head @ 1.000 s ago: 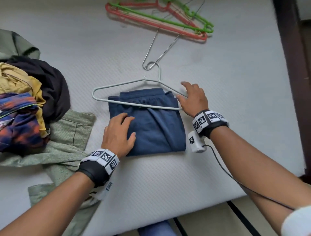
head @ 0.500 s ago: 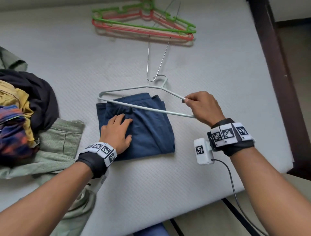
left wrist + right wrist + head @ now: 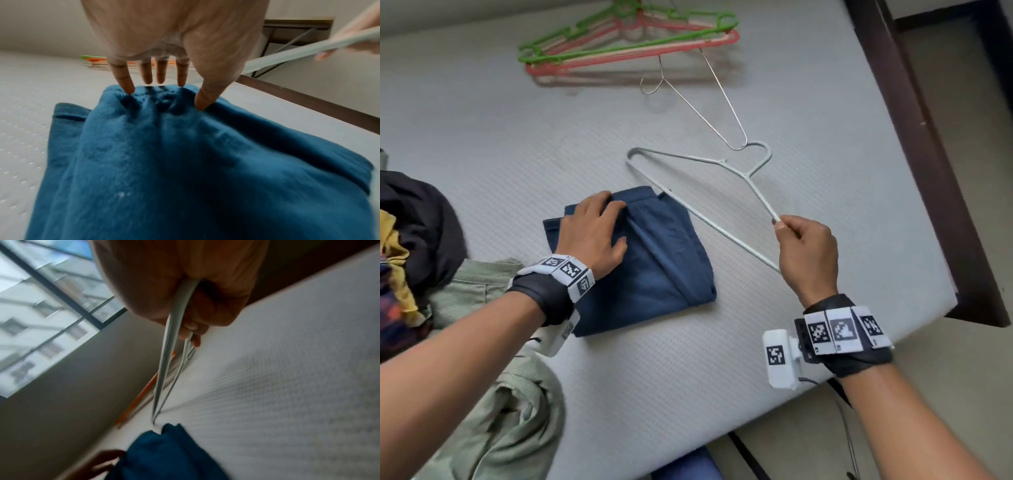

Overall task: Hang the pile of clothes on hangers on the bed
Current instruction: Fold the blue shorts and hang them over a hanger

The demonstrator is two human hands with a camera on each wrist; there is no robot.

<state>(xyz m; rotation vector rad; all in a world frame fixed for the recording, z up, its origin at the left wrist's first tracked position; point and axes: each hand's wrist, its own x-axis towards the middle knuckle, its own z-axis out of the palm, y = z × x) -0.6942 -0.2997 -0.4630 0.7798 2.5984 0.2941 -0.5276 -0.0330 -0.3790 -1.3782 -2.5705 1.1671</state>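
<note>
Folded blue shorts (image 3: 657,270) (image 3: 185,162) (image 3: 164,456) lie on the white mattress (image 3: 654,394). My left hand (image 3: 592,236) (image 3: 162,91) rests flat on them, straight fingers pressing the far edge. My right hand (image 3: 791,233) (image 3: 189,331) grips one end of a pale grey hanger (image 3: 709,205) (image 3: 166,369) and holds it tilted above the shorts' right side; its hook points to the far right. The hanger's bar (image 3: 308,48) shows at the left wrist view's right edge.
Green and red hangers (image 3: 626,44) and a bare wire hanger (image 3: 702,106) lie at the far side. A pile of clothes (image 3: 417,246) and a green garment (image 3: 510,411) sit at the left. The dark bed frame (image 3: 914,144) runs along the right.
My right hand has lifted the pale hanger and swung it to the right, off most of the shorts. My left hand has slid toward the shorts' far edge.
</note>
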